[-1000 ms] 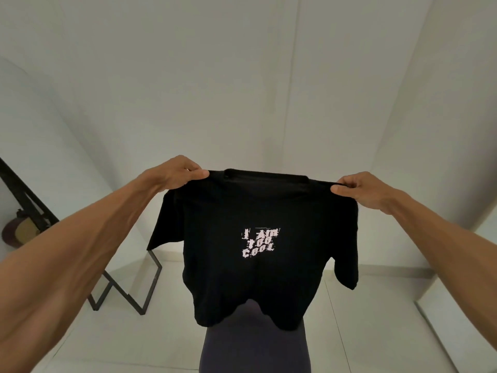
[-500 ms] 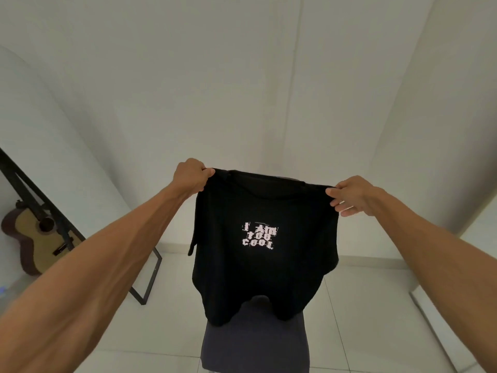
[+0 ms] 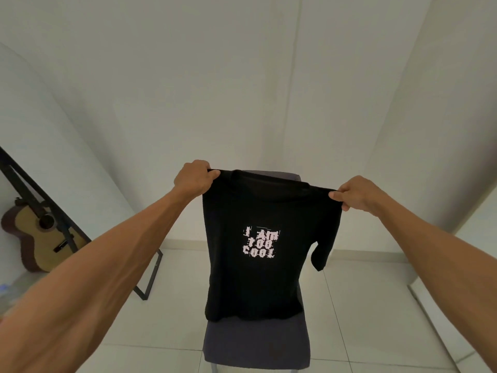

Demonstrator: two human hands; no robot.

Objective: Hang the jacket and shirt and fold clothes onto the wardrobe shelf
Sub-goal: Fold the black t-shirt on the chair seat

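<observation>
Head view: the black short-sleeved cotton T-shirt with white lettering point(image 3: 258, 278) was held up by its shoulders above the dark grey padded chair point(image 3: 256, 343), pinched by the left hand point(image 3: 194, 178) and right hand point(image 3: 356, 194). Long axis vertical, collar up, print facing the wearer. Shoulders were best kept level and taut before folding.

One black T-shirt point(image 3: 258, 278), two hands, one chair point(image 3: 255, 343), one guitar point(image 3: 40, 238), perhaps one black frame point(image 3: 150, 275).
</observation>
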